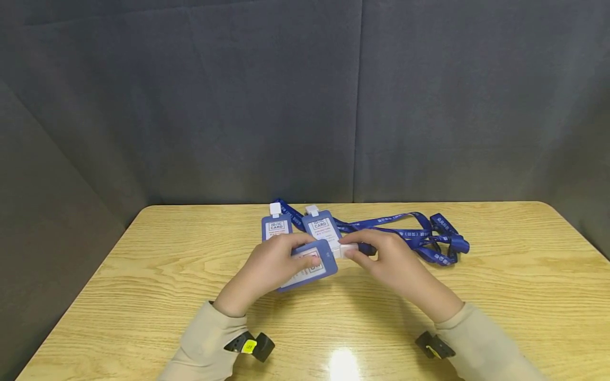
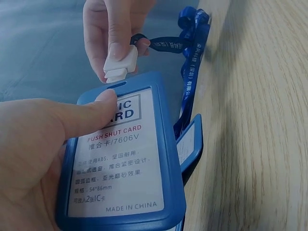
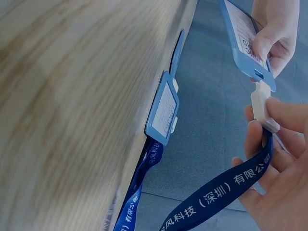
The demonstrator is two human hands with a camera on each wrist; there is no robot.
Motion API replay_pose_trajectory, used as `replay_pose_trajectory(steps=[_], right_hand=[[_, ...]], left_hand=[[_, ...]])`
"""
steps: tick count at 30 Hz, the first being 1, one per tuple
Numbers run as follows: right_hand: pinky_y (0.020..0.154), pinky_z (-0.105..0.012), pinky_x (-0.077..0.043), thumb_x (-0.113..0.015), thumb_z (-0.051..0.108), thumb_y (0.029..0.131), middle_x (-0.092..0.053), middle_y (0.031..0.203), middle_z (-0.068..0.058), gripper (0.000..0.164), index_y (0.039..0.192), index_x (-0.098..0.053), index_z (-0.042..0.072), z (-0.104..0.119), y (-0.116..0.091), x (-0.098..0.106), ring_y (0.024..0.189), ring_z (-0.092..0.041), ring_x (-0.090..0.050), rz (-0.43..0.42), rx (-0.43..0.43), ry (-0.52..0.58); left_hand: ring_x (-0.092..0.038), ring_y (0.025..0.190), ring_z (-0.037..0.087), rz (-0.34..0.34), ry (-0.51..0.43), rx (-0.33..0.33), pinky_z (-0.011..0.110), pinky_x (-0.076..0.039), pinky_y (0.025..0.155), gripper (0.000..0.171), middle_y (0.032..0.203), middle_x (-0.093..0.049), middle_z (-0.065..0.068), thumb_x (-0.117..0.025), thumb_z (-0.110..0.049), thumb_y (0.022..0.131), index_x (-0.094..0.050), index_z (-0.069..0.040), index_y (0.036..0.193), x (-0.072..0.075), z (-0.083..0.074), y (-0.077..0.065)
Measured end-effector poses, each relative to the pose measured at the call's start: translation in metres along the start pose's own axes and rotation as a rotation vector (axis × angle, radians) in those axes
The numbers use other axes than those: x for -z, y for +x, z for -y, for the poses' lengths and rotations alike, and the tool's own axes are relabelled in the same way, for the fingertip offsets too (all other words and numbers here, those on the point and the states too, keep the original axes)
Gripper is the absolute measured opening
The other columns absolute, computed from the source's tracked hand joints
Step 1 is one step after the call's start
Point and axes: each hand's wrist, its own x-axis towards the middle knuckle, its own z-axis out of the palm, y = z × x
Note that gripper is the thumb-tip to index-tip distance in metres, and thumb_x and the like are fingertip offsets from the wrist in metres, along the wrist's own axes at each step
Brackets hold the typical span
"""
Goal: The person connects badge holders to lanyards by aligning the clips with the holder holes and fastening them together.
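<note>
My left hand [image 1: 278,262] grips a blue-framed badge holder [image 2: 120,163], thumb across its printed front, with the slotted end turned toward the other hand. Between thumb and fingers my right hand [image 1: 388,259] pinches a white plastic clip [image 2: 120,63], which sits on the end of a blue lanyard [image 3: 226,187]. In the right wrist view the clip's tip is right at the slot [image 3: 259,74] of the badge holder. From the right hand the lanyard strap trails away, printed with white characters.
Two more badge holders with white clips, a left one [image 1: 276,225] and a right one [image 1: 323,225], lie on the wooden table [image 1: 167,264] behind my hands. Their blue lanyards [image 1: 440,241] stretch to the right in a loose bundle. A dark grey curtain [image 1: 267,106] hangs behind the table.
</note>
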Motion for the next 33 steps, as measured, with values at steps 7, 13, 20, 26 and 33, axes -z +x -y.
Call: replay_pose_trajectory(steps=[7,13,20,26,33], right_hand=[[0.08,-0.036,-0.05,-0.067,0.021,0.086,-0.067,0.103,0.005,0.019,0.105,-0.07,0.019,0.0,0.0,0.0,0.095,-0.013,-0.061,0.013,0.022,-0.022],[0.085,-0.04,-0.049,-0.067,0.018,0.086,-0.067,0.106,0.002,0.019,0.105,-0.07,0.017,0.002,-0.001,-0.001,0.101,-0.018,-0.061,0.052,-0.001,-0.017],[0.085,-0.039,-0.049,-0.068,0.018,0.086,-0.068,0.103,0.002,0.017,0.103,-0.07,0.015,0.0,-0.002,-0.003,0.102,-0.018,-0.061,0.047,-0.012,0.003],[0.075,-0.036,-0.05,-0.07,0.013,0.083,-0.069,0.101,0.001,0.017,0.1,-0.071,0.014,0.0,-0.003,-0.005,0.087,-0.012,-0.061,0.038,-0.009,0.02],[0.064,-0.028,-0.047,-0.072,0.009,0.081,-0.069,0.1,0.0,0.017,0.096,-0.073,0.015,0.003,-0.003,-0.009,0.073,-0.009,-0.056,0.003,-0.035,0.042]], left_hand=[[-0.058,0.106,0.014,-0.001,0.039,-0.041,0.038,-0.046,0.088,0.035,0.115,-0.063,-0.004,-0.067,-0.036,0.085,-0.065,-0.02,0.117,-0.002,0.001,0.002],[-0.061,0.097,0.011,0.007,0.098,-0.073,0.035,-0.048,0.082,0.035,0.11,-0.065,-0.006,-0.066,-0.037,0.085,-0.065,-0.02,0.116,-0.006,0.001,0.003],[-0.061,0.085,0.007,-0.006,0.1,-0.089,0.032,-0.048,0.075,0.034,0.105,-0.067,-0.006,-0.066,-0.036,0.085,-0.065,-0.02,0.115,-0.012,0.001,0.004],[-0.055,0.065,0.005,-0.024,0.119,-0.104,0.026,-0.045,0.061,0.033,0.097,-0.069,-0.007,-0.067,-0.035,0.084,-0.066,-0.02,0.113,-0.017,0.002,0.003],[-0.051,0.054,0.003,-0.107,0.127,-0.125,0.023,-0.04,0.052,0.029,0.088,-0.07,-0.006,-0.069,-0.032,0.083,-0.069,-0.017,0.108,-0.021,0.0,0.001]])
